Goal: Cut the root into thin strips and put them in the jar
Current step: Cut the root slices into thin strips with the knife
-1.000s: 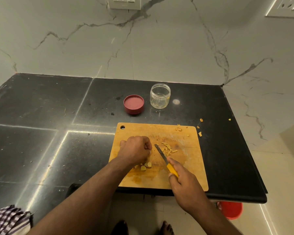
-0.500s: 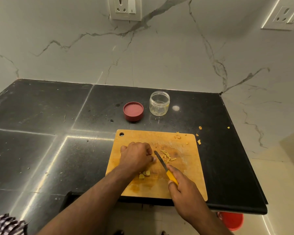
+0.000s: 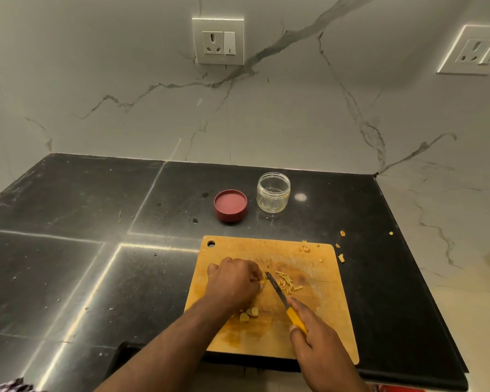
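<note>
Two hands: on cutting board
Left hand: curled, pinching root piece
Right hand: gripping knife
Strips: beside blade
Jar: lidless, beside red lid

Both forearms are bare to the frame edge, with no sleeves, rings or watch on the left hand or right hand.

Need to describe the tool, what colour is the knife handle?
Yellow; the knife handle shows best in the head view.

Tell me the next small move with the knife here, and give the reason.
Probably press the knife down through the root piece pinched by the left hand. The blade sits right beside those fingertips, cut strips lie only to its right, and the jar looks empty.
</note>
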Tool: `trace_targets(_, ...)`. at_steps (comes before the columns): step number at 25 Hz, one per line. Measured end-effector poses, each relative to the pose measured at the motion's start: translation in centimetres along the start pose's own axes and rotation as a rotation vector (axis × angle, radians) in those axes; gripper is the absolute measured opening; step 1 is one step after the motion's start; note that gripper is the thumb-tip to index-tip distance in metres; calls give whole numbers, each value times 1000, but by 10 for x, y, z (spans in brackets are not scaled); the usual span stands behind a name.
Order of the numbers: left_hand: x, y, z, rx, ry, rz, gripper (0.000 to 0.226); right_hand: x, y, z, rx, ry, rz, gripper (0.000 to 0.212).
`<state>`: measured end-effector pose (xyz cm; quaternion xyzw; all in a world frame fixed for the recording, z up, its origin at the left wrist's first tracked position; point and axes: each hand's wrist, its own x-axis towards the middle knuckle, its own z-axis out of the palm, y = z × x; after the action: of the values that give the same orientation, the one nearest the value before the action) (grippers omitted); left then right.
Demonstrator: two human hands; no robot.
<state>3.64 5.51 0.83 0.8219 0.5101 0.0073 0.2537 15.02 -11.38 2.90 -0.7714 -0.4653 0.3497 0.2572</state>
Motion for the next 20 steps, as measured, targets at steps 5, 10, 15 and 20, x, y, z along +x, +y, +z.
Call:
trace_targets(5,-3,1,4,-41,72,-7,22,0,-1,-2,4,13,2,49)
trace_targets(10,1,-4,3,-51,23,-31,24,1,-2,0,-55,-3,-17,51)
trace_targets(15,0,0,5,-31,64,-31,20,4,-6,4,-124,-37,-63,55)
trace_targets(20,1,0,7,-23,71,-43,19,7,-8,6,-169,-67,-77,56)
